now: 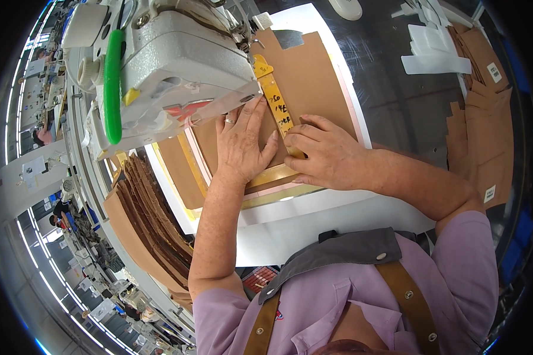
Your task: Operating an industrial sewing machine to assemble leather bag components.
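My left hand (pixel 241 145) lies flat with its fingers stretched forward, pressing on a brown fabric piece (pixel 204 142) just below the sewing machine head (pixel 189 71). A ring sits on one finger. Beside it, my right hand (pixel 331 151) bends its fingers over the lower end of a yellow strip (pixel 272 94) with dark handwriting, the fingertips gripping its edge. The strip runs up toward the needle area over another brown panel (pixel 314 65). Under both lies a white template sheet (pixel 302 13) edged with pink and yellow bands. The needle tip itself is hard to make out.
At the left of the table stands a thick stack of brown pieces (pixel 139 219). A green handle (pixel 112 89) hangs on the machine's side. More brown pieces (pixel 488 130) with white labels lie far right, near white plastic parts (pixel 429 44). A rounded white object (pixel 346 7) rests at the back.
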The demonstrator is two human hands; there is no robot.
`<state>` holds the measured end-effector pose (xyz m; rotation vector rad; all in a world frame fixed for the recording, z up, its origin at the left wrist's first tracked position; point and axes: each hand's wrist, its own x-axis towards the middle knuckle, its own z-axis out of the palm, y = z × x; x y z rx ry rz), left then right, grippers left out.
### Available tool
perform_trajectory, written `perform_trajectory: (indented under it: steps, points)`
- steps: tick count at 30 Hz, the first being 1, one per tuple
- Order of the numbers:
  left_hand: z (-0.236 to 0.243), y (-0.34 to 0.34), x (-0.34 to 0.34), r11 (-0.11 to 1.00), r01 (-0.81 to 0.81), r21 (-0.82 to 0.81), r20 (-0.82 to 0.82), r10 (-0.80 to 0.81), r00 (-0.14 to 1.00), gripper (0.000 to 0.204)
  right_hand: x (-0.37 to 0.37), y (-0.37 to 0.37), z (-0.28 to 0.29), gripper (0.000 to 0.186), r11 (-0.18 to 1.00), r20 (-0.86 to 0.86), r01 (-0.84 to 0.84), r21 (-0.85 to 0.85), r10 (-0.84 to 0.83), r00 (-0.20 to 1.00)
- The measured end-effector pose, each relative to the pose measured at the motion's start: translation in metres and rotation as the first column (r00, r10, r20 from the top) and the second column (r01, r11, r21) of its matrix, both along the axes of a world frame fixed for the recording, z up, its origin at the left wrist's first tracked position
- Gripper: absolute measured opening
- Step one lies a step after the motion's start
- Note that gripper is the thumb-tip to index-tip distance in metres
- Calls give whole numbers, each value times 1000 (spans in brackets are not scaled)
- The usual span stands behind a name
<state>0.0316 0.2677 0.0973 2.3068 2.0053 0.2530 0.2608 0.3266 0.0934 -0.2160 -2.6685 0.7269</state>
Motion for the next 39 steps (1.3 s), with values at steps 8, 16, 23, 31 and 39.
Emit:
perform_trajectory:
  steps: [8,16,23,31,39]
  points:
    - [7,-8,5,1000,-5,27,58,3,998,60,1,-2,-4,39,996,-40,48,72,-45,998]
    - [5,-9,3,998,1,57,92,-6,996,58,-4,-4,-7,38,995,-44,71,76,-68,997]
    - [7,-6,8,997,-49,58,15,48,999,60,-9,-1,-11,36,990,-40,114,87,-111,993]
    - [19,-21,1,1000,-23,-3,89,24,996,40,-20,8,-15,35,985,-77,157,68,-152,985]
    - [15,-24,-1,999,35,14,75,-36,997,46,-28,18,-18,38,976,-99,187,111,-176,979]
